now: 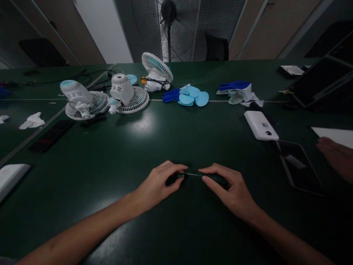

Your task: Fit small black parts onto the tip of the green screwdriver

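Observation:
My right hand (234, 189) grips the dark handle of a screwdriver (219, 179) just above the dark green table (182, 140). The thin metal shaft points left, towards the fingertips of my left hand (157, 182). Between that hand's thumb and fingers is a small dark piece with a bright green part (181, 176). The shaft's end meets or nearly meets this piece; I cannot tell whether they touch. My fingers partly hide the piece, so its kind does not show.
Several white fans (122, 90) lie at the back left, near a light-blue fan blade (193, 96). Blue-and-white gloves (235, 88) lie back right. A white power bank (260, 125) and a dark phone (299, 165) are on the right, near another person's hand (336, 156).

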The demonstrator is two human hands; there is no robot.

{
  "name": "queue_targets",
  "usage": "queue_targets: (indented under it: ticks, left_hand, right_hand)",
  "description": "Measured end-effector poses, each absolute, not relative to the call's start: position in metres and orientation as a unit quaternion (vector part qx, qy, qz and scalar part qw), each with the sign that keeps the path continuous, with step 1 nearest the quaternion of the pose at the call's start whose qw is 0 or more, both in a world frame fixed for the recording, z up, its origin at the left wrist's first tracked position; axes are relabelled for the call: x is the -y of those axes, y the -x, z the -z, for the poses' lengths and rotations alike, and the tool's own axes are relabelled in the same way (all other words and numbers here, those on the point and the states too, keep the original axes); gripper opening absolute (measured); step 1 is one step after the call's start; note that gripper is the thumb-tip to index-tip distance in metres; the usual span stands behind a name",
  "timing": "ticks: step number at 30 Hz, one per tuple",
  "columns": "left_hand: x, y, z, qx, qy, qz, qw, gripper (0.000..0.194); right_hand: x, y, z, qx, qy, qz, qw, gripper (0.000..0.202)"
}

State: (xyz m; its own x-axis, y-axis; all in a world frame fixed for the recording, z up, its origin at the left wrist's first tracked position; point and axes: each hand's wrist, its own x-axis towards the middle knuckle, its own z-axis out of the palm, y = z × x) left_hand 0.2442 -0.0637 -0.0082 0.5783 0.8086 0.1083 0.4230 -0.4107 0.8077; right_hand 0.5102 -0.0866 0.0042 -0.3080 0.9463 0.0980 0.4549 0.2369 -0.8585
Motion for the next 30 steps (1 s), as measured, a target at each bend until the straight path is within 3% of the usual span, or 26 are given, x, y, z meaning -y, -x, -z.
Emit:
queue_targets:
  ticks: [5, 11, 30]
  left_hand:
    - [0.064, -0.2396, 0.0073, -0.379, -0.817, -0.261, 0.348, 0.052]
    - [0.0629, -0.2399, 0.0023, -0.425, -0.815, -0.223, 0.325, 0.016]
    - [0.0624, -0.2408, 0.0029, -0.411, -0.821, -0.223, 0.326, 0.018]
  right_hand:
    - [0.0867, -0.5114, -0.0042, 0.72, 0.493, -0.365, 0.323, 0.014]
    - [0.0859, -0.5108, -0.0042, 0.723, 0.498, -0.359, 0.318, 0.017]
    - [0.0829, -0.5075, -0.0044, 0.702, 0.484, -0.413, 0.32, 0.017]
